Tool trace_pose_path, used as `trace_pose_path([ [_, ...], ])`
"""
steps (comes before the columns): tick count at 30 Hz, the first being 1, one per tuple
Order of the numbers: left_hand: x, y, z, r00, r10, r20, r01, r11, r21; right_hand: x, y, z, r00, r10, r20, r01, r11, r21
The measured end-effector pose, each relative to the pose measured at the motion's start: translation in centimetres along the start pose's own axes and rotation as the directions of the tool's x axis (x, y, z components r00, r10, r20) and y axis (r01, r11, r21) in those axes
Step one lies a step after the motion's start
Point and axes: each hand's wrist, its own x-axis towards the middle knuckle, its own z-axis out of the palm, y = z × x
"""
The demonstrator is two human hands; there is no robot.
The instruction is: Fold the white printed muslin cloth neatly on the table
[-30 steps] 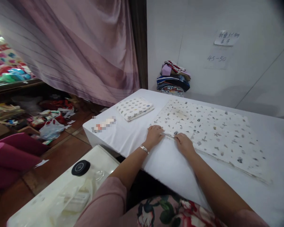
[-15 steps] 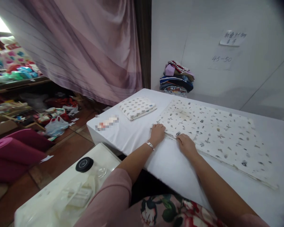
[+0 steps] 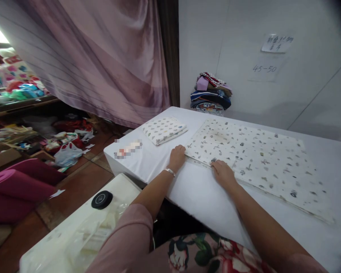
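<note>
A white cloth with small grey and black prints (image 3: 255, 155) lies folded in layers, spread flat on the white-covered table (image 3: 199, 193). At its near left corner is my left hand (image 3: 177, 157), fingers curled closed on the edge; a silver bracelet circles that wrist. My right hand (image 3: 224, 174) pinches the near edge a little further right, thumb and fingers together. Both fingertips are partly hidden. Beyond my left hand rests a smaller folded cloth (image 3: 163, 131) with grey cloud-like prints.
A blurred-out item (image 3: 128, 148) lies at the table's left end. On a lower cream surface (image 3: 59, 223) sit a black round object (image 3: 101, 199) and clear plastic. Folded clothes (image 3: 210, 94) are stacked by the wall. A draped curtain (image 3: 125, 57) and pink rolls (image 3: 19, 185) stand left.
My left hand has slid left along the near edge to the cloth's corner, and that edge now lies straighter. My right hand has stayed nearly in place.
</note>
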Motion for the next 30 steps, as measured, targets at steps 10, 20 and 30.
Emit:
trace_pose_path([
  [10, 0.2, -2.5, 0.0, 0.976, 0.198, 0.089, -0.205, 0.975, 0.079, 0.3, -0.4, -0.3, 0.998, -0.02, 0.052, 0.02, 1.0, -0.01],
  [20, 0.4, -3.6, 0.3, 0.955, 0.268, 0.126, -0.276, 0.96, 0.051, 0.8, -1.0, -0.9, 0.987, 0.064, 0.148, -0.054, 0.996, -0.067],
  [30, 0.4, -3.1, -0.9, 0.959, 0.219, 0.179, -0.219, 0.976, -0.018, 3.4, -3.1, -1.5, 0.968, 0.016, 0.249, 0.03, 0.983, -0.178],
])
